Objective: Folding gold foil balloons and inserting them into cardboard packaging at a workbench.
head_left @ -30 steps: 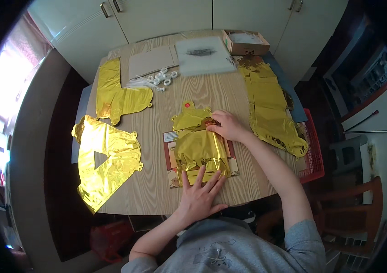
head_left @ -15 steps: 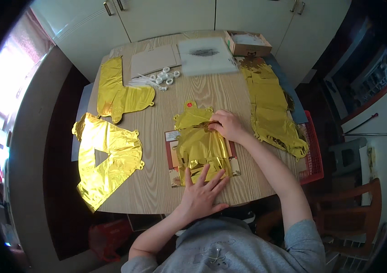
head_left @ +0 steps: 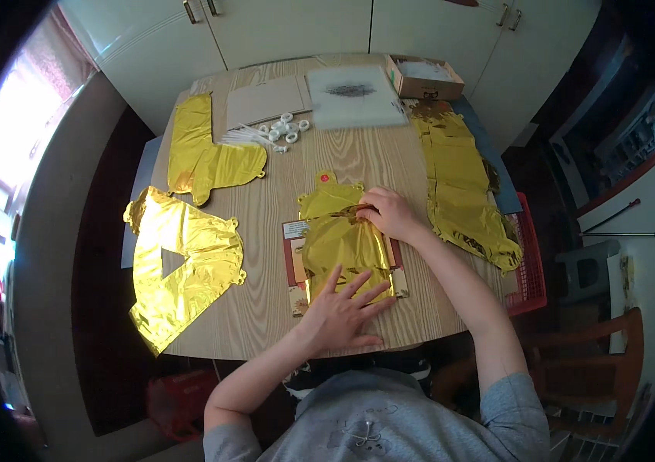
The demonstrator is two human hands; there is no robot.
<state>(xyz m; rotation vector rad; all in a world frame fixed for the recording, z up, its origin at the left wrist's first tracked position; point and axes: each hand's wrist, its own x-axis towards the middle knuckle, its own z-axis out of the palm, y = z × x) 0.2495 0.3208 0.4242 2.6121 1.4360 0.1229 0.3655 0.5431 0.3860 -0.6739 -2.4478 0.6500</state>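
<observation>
In front of me a folded gold foil balloon (head_left: pixel 339 245) lies over a red and cream printed card (head_left: pixel 296 266), whose edges show at both sides. A tab with a red dot (head_left: pixel 324 178) sticks out at its far end. My left hand (head_left: pixel 343 312) is spread over the balloon's near end, fingers apart. At the balloon's far right edge my right hand (head_left: pixel 386 213) pinches a fold of the foil, its fingertips partly hidden. An A-shaped gold foil balloon (head_left: pixel 189 266) lies flat to the left, overhanging the table edge.
An L-shaped gold balloon (head_left: pixel 208 158) lies far left, a long one (head_left: pixel 457 177) right. Behind are white rings (head_left: pixel 291 138), thin white sticks (head_left: pixel 244 135), a beige board (head_left: pixel 266 102), a stack of clear bags (head_left: pixel 354 108) and a cardboard box (head_left: pixel 426 86). A red basket (head_left: pixel 529 254) stands beside the table.
My left hand has slid slightly up the foil, with its fingers still spread. My right hand stays pinched at the fold. The whole view has shifted a little.
</observation>
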